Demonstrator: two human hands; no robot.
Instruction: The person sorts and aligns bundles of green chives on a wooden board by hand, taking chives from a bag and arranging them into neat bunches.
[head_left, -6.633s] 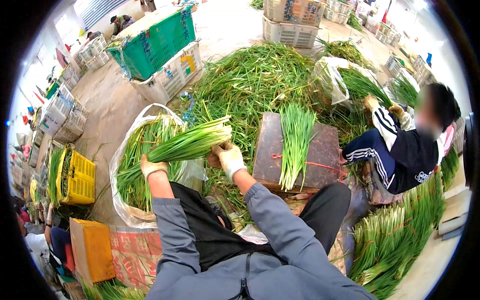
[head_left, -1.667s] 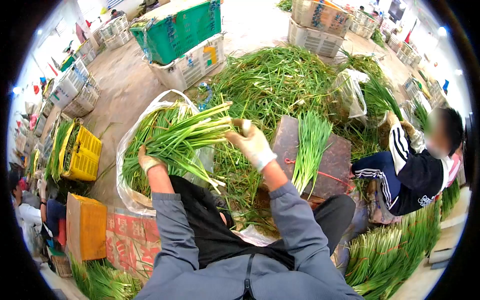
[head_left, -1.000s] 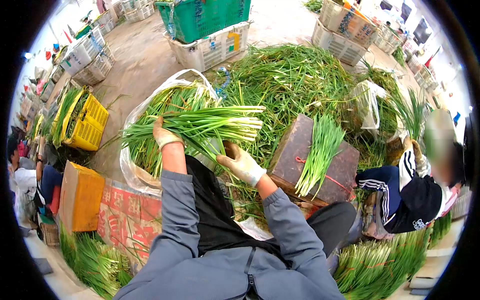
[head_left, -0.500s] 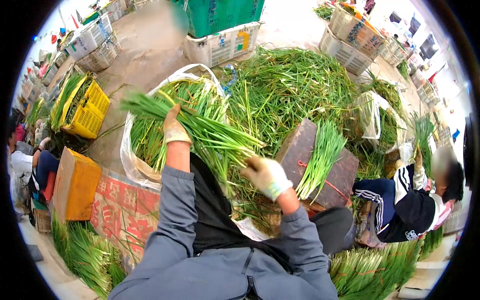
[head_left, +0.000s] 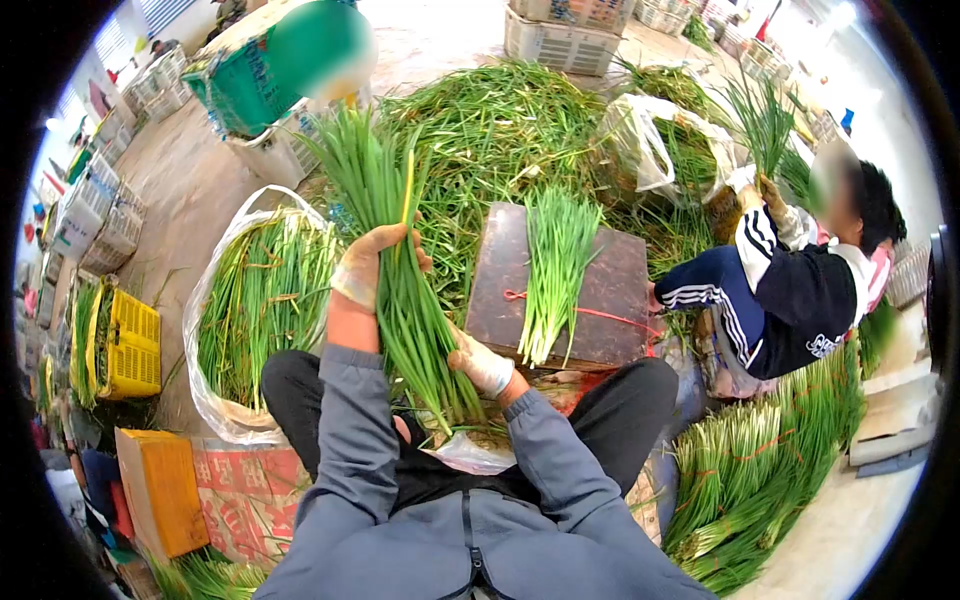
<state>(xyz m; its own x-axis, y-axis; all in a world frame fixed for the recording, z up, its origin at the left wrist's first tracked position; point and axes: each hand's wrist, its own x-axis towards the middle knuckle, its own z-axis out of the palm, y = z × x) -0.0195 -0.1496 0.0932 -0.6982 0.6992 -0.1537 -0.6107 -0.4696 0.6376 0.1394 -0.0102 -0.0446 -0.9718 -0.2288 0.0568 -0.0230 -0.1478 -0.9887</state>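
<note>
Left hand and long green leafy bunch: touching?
Touching. Head view: the left hand wraps the long green leafy bunch, fingertips showing past its edge.

**Slick plastic, dull cloth**

The bag (head_left: 203,375) is thin, crinkled, glossy plastic; the yellow crate (head_left: 134,345), hard plastic. The jacket (head_left: 540,545) is smooth, matt cloth. The leaves (head_left: 412,315) look smooth, faintly glossy. The orange box (head_left: 172,490) looks like wood, its face scuffed.

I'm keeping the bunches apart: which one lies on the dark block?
The pale-ended bunch lying across the red string; the held bunch is off the block, in the left hand.
</note>
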